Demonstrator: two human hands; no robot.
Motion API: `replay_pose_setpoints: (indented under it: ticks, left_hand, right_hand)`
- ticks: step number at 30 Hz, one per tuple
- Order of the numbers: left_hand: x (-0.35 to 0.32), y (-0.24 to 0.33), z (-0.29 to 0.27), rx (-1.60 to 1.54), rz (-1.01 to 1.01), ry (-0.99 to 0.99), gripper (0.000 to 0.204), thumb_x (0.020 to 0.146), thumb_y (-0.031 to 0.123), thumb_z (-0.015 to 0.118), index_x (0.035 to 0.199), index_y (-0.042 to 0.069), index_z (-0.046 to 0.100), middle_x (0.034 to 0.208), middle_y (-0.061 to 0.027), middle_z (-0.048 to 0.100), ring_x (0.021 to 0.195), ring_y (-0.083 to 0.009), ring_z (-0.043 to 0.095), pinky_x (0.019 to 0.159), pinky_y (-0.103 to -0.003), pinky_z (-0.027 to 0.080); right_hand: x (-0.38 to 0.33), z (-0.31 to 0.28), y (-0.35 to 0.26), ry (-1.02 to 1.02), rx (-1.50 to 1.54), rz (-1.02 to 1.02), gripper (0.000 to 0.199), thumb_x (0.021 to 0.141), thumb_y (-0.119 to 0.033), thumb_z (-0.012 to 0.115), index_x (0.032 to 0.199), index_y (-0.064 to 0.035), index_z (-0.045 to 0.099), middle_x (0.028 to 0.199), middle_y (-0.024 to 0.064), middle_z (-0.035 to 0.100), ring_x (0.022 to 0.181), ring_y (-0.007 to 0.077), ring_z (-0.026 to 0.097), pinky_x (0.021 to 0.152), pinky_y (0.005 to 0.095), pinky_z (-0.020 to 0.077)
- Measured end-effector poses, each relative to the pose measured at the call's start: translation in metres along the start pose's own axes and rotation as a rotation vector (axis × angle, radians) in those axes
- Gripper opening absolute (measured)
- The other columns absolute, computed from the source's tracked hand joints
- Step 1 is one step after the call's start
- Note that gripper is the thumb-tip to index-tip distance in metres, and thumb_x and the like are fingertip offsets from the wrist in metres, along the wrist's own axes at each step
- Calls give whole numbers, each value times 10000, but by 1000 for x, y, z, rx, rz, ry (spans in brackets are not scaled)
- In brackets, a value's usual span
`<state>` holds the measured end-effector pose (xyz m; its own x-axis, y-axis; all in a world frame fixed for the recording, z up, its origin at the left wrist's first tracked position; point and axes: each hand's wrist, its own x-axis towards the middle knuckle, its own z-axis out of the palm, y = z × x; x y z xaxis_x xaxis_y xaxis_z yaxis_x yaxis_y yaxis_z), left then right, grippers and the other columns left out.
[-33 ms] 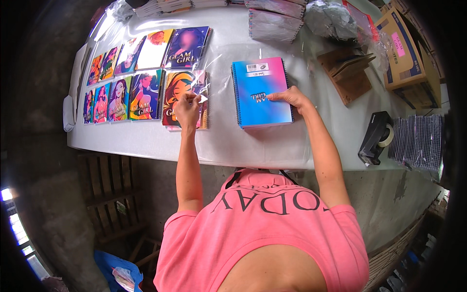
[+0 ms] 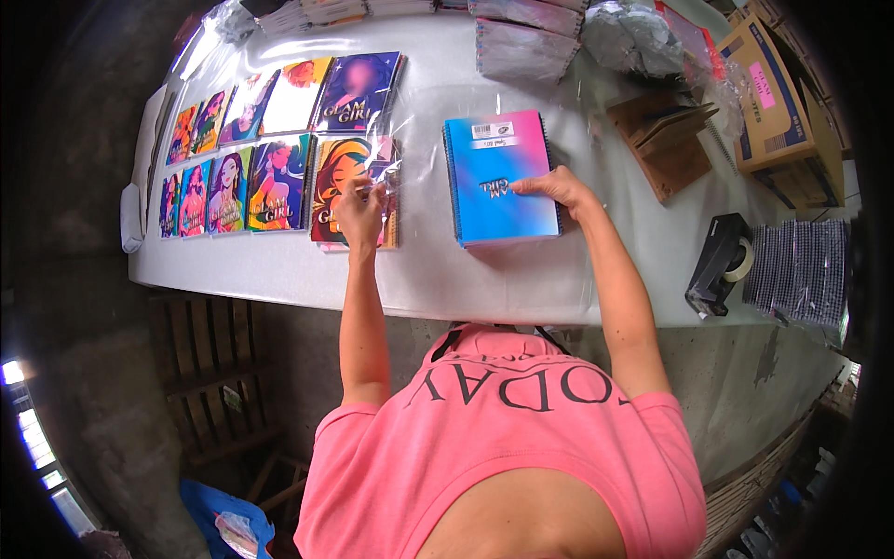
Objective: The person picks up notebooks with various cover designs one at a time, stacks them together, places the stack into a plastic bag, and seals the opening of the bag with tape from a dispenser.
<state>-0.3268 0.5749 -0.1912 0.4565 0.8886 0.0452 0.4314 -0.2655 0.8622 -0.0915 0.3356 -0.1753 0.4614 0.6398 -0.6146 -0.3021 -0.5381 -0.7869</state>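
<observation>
1. Left hand (image 2: 360,219), 10 o'clock in view: fingertips together over illustrated notebook (image 2: 340,163)
2. Right hand (image 2: 563,189), 2 o'clock: thumb on blue-pink notebook (image 2: 492,207); whether clamped, I cannot tell
3. Blue-pink notebook: 1 o'clock, on table (image 2: 414,279)

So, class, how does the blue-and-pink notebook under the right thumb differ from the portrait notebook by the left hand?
The blue-and-pink notebook has a smooth colour blend; the portrait notebook shows a drawn figure. The portrait notebook sits beside other illustrated notebooks, while the blue-and-pink notebook lies apart. Both lie flat.
</observation>
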Motion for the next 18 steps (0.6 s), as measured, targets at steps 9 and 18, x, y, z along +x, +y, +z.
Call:
replay_pose_setpoints:
  ticks: [9, 18]
  left_hand:
    - [5, 28, -14, -70, 345, -796, 768, 791, -27, 624, 1443, 132, 249, 1335, -125, 466, 693, -98, 597, 583, -219, 474]
    - [-35, 132, 63, -62, 163, -804, 1024, 606, -26, 661, 1446, 18, 77, 1482, -229, 175, 977, -306, 623, 618, -343, 541]
  right_hand:
    - [-3, 2, -2, -11, 12, -22, 521, 556, -314, 853, 905, 36, 687, 885, 132, 688, 849, 197, 646, 808, 299, 496]
    - [-3, -2, 1, 19, 40, -13, 474, 565, -287, 847, 889, 24, 695, 867, 118, 688, 816, 183, 643, 768, 284, 495]
